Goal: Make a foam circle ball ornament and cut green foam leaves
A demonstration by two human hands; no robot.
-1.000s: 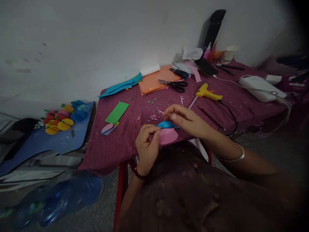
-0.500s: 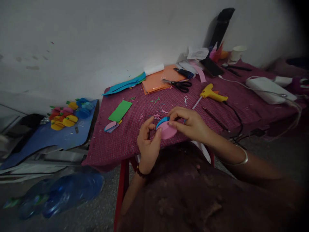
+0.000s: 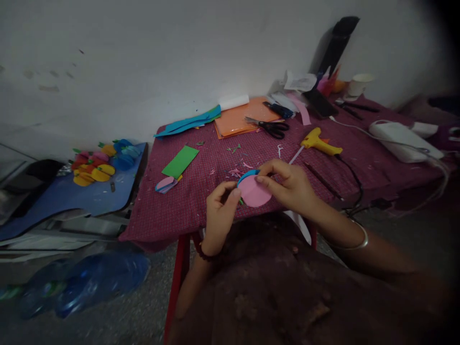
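Note:
Between my two hands is a pink paper circle (image 3: 255, 192) with a blue paper piece (image 3: 247, 176) behind its upper edge. My left hand (image 3: 222, 211) pinches the left edge between thumb and fingers. At the upper right edge, my right hand (image 3: 287, 184) pinches it the same way. Small paper scraps (image 3: 235, 171) lie on the cloth just beyond my hands. A yellow glue gun (image 3: 319, 142) rests to the right, a white glue stick coming out of its back end. To the left are a green paper rectangle (image 3: 180, 162) and a small stack of cut pieces (image 3: 166, 185).
Black scissors (image 3: 273, 129) lie by orange sheets (image 3: 237, 117) and blue strips (image 3: 190, 122) at the wall. A dark pencil (image 3: 323, 179), phone (image 3: 319, 103) and white power box (image 3: 402, 136) with cables are on the right. Colourful paper fruits (image 3: 95, 167) sit on a blue board at left.
The pink circle has turned to face me more fully, and less of the blue paper behind it shows. Both hands keep their pinch. The whole view has shifted slightly.

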